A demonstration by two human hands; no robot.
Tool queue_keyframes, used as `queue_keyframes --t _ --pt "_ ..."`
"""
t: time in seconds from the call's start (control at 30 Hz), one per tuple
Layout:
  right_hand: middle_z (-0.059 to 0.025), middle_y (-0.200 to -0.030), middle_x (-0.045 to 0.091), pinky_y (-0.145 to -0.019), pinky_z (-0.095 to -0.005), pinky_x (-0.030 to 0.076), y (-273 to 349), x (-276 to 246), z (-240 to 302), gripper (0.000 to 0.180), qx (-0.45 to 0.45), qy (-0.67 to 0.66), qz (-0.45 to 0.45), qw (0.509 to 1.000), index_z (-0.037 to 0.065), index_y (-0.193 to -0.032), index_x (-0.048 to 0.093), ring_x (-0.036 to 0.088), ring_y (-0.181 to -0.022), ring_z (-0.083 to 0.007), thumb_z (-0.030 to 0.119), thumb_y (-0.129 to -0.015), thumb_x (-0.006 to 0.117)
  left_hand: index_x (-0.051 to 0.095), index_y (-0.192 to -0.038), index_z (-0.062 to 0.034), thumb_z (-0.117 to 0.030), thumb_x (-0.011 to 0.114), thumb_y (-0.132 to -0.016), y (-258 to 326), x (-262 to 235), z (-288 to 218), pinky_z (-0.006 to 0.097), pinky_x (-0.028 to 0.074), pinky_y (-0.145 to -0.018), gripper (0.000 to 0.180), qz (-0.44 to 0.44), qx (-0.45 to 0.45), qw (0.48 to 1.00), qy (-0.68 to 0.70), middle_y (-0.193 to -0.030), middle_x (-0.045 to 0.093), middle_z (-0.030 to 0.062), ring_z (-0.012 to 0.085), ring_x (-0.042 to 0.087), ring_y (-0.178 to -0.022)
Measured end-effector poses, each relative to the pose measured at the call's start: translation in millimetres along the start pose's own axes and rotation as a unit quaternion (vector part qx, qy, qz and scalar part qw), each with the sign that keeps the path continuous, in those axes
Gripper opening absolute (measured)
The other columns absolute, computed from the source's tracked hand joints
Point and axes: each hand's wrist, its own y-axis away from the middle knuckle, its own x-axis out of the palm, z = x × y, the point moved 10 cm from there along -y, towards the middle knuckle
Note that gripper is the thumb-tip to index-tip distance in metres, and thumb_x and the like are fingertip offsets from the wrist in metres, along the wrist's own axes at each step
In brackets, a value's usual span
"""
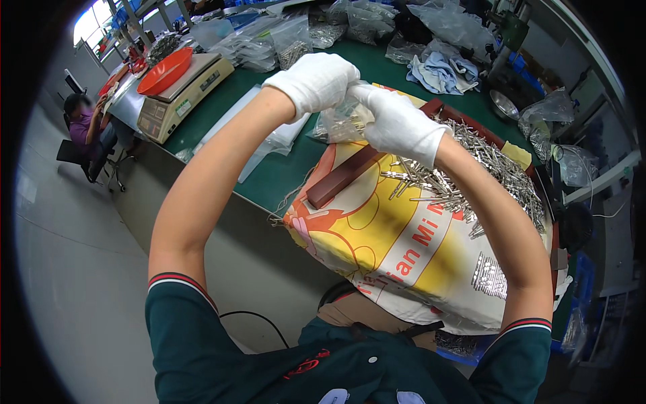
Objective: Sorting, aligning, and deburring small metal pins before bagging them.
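Fingers (350, 91) of both our gloved hands pinch the top of a small clear bag (340, 121), the left hand (313, 81) and the right hand (400, 124) pressed close together above the bench. We judge the work well short of done: a wide heap of loose metal pins (471, 168) lies spread on the printed yellow sack (383, 242) that covers our side of the green table (282, 168), and the bag we hold carries only a modest share of such pins. Going by size, the sack bears that heap plus a dark red wooden bar (353, 172) lying across it. Behind, many clear bags (296, 40) sit along the far edge, several seemingly filled with grey metal parts, which suggests earlier portions packed. An orange tray (165, 71) rests on a beige scale (185, 94) to the left; what it holds we cannot tell. Smallest, the bag in our grip hangs between the gloves.
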Motion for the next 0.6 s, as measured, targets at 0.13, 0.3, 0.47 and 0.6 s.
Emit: queue_keyframes --t 0.13,0.3,0.47,0.6 --pt "-0.0086 -0.112 0.065 -0.100 -0.0468 0.037 6.6 12.6 -8.3 0.027 -0.099 0.281 0.073 0.952 0.013 -0.095 0.069 0.054 -0.114 -0.0317 0.007 -0.068 0.065 0.072 -0.090 -0.0040 -0.026 0.058 -0.081 2.2 13.7 19.5 0.043 0.054 -0.076 0.027 0.003 -0.125 0.991 0.046 -0.088 0.069 0.0217 0.0379 0.068 -0.084" --pt "-0.0148 -0.115 0.064 -0.102 -0.0464 0.036 15.5 12.6 -27.4 0.026 -0.182 0.387 0.035 0.903 0.018 -0.089 0.076 0.054 -0.113 -0.0355 0.005 -0.069 0.064 0.071 -0.088 0.0007 -0.029 0.063 -0.074 19.8 31.8 16.2 0.041 0.054 -0.077 0.033 0.102 -0.190 0.967 0.136 -0.084 0.069 0.0225 0.0371 0.068 -0.080" --pt "-0.0094 -0.088 0.064 -0.080 -0.0385 0.047 -27.4 -36.1 -25.8 0.011 -0.147 0.284 -0.117 0.940 0.017 -0.079 0.073 0.058 -0.090 -0.0330 0.013 -0.073 0.066 0.067 -0.081 -0.0006 -0.010 0.058 -0.074 6.7 26.4 83.6 0.028 0.039 -0.044 0.015 0.089 -0.253 0.922 0.280 -0.058 0.056 0.0039 0.0116 0.050 -0.049" --pt "-0.0094 -0.084 0.063 -0.076 -0.0387 0.045 -33.4 -30.3 -26.2 0.008 -0.124 0.294 -0.097 0.943 0.017 -0.078 0.073 0.059 -0.083 -0.0307 0.017 -0.075 0.066 0.061 -0.071 -0.0009 -0.014 0.058 -0.073 12.5 44.6 76.3 0.027 0.037 -0.043 0.014 0.142 -0.232 0.910 0.312 -0.056 0.054 0.0036 0.0112 0.048 -0.047"
